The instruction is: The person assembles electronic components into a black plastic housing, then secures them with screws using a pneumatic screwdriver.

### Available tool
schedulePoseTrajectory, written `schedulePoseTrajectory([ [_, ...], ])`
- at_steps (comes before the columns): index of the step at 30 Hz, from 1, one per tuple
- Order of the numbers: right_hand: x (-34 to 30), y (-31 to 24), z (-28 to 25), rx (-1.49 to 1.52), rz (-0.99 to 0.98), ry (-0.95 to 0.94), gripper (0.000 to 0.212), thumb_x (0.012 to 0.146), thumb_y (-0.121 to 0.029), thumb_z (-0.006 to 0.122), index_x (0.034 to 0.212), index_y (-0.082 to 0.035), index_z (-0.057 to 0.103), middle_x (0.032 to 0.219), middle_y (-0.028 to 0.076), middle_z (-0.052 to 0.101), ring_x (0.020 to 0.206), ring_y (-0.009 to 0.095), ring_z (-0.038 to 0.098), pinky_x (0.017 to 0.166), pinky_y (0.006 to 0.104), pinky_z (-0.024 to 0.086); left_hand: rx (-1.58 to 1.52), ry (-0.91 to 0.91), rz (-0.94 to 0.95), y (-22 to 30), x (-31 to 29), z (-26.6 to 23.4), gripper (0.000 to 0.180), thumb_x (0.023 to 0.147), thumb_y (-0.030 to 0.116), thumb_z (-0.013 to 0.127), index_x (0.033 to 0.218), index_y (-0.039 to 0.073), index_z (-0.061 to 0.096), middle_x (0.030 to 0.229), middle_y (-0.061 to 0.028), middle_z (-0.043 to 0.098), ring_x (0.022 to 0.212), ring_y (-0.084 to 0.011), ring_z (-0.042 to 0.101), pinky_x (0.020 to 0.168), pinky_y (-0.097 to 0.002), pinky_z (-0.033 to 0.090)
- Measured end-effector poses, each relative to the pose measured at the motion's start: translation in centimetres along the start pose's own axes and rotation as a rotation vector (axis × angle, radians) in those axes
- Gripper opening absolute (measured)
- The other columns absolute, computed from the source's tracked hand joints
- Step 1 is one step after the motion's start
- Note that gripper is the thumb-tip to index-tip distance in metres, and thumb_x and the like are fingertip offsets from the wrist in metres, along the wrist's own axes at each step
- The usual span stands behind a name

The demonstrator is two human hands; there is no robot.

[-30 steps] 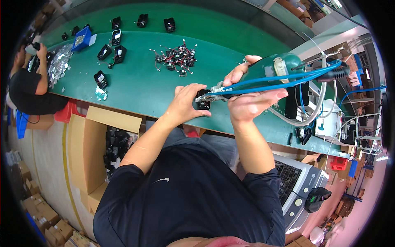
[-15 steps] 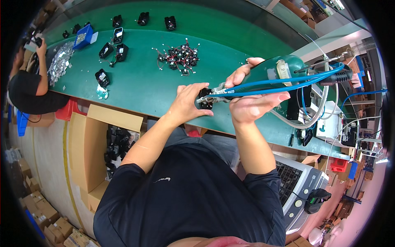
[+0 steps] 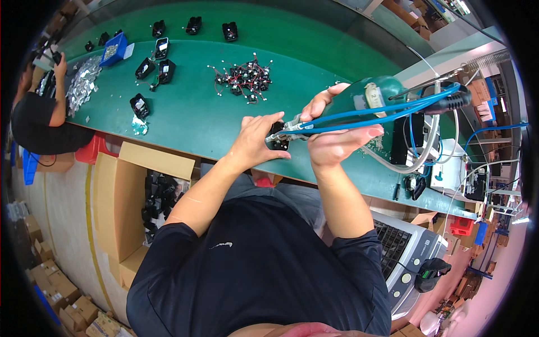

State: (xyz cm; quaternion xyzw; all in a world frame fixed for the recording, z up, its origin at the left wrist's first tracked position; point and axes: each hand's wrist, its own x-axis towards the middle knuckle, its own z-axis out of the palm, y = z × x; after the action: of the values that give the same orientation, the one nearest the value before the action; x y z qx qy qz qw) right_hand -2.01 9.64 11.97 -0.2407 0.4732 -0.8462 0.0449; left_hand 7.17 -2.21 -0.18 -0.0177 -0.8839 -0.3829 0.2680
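A small black plastic housing (image 3: 279, 144) sits on the green bench top in front of me. My left hand (image 3: 251, 138) is closed around its left side, with the thumb at the near end and the fingers at the far end. My right hand (image 3: 332, 147) grips a green power screwdriver (image 3: 353, 104), which lies tilted with its metal tip end over the housing. Two blue air hoses (image 3: 387, 116) run along the tool to that tip. The contact between the tip and the housing is partly hidden by the tool and fingers.
A pile of small black wired parts (image 3: 244, 78) lies beyond my hands. Several black housings (image 3: 165, 70) stand at the left, near a blue bin (image 3: 115, 49). An open carton (image 3: 132, 196) is at my left side. A co-worker (image 3: 45, 121) sits far left.
The screwdriver and my right hand have shifted slightly left and tilted a little. My left hand stays on the housing.
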Motion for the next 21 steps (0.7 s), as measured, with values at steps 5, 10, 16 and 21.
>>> schedulePoseTrajectory([
  [5, 2.2, -1.7, 0.0, 0.057, -0.002, 0.022, 0.108, 0.08, -0.099, 0.031, 0.121, -0.001, 0.055, 0.077, 0.011, 0.059, 0.062, 0.021, 0.059, 0.056, 0.0317, 0.052, 0.078, -0.045, 0.025, 0.5, 0.7, -0.6, 0.101, 0.058, 0.045, 0.095, 0.144, 0.01, 0.053, 0.125, -0.0081, 0.067, 0.111, -0.028, 0.064, 0.095, -0.0415, 0.039],
  [10, 6.6, -10.1, -1.1, -0.071, -0.336, 0.026, 0.074, 0.101, -0.065, 0.048, 0.136, 0.0, 0.049, 0.103, 0.015, 0.067, 0.067, 0.018, 0.064, 0.057, 0.0294, 0.056, -0.027, -0.016, 0.006, -0.5, 2.5, -1.8, 0.096, 0.063, 0.04, 0.096, 0.143, 0.007, 0.054, 0.133, -0.0142, 0.061, 0.124, -0.0342, 0.056, 0.107, -0.045, 0.041],
  [16, 4.3, -8.3, -7.4, -0.513, -0.506, 0.219, 0.059, 0.102, -0.003, 0.056, 0.154, -0.001, 0.027, 0.142, 0.018, 0.054, 0.097, 0.016, 0.061, 0.09, 0.0342, 0.054, 0.296, 0.012, -0.164, -4.7, 16.7, -5.1, 0.075, 0.075, 0.027, 0.085, 0.139, 0.004, 0.054, 0.135, -0.0189, 0.056, 0.129, -0.04, 0.053, 0.108, -0.0499, 0.041],
  [21, 1.5, -6.4, -9.2, -0.483, -0.336, 0.197, 0.054, 0.103, -0.008, 0.062, 0.147, -0.001, 0.031, 0.124, 0.015, 0.058, 0.089, 0.017, 0.063, 0.077, 0.0307, 0.057, 0.63, -0.277, -0.472, -12.1, 23.5, -3.6, 0.076, 0.075, 0.028, 0.088, 0.138, 0.006, 0.053, 0.135, -0.0174, 0.057, 0.129, -0.039, 0.055, 0.105, -0.052, 0.044],
])
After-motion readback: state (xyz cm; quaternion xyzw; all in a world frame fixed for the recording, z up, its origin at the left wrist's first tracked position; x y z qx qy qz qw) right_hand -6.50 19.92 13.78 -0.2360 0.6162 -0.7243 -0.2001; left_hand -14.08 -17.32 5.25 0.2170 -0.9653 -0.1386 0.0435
